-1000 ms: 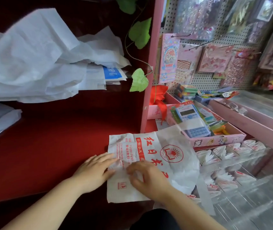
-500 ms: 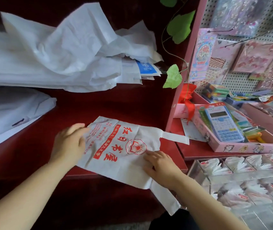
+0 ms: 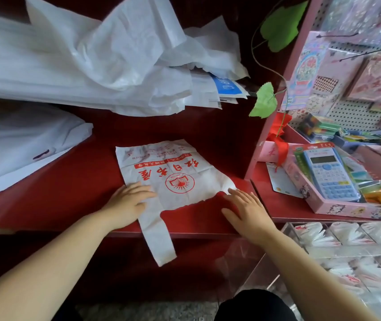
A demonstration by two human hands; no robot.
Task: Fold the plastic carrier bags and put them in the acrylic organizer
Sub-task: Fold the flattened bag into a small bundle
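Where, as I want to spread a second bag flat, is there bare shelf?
Bare red shelf lies between the printed carrier bag and the flat white stack at left, and in a strip behind it, below the heaped white bags. To the right it is crowded: calculator tray, acrylic organizer holding folded bags.

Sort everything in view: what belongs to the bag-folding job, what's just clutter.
Job: red-printed carrier bag, left hand pressing it, right hand at its corner, heap of white bags, acrylic organizer holding folded bags.
Clutter: calculator, pink box, green leaves, red ribbon, sticker packs.
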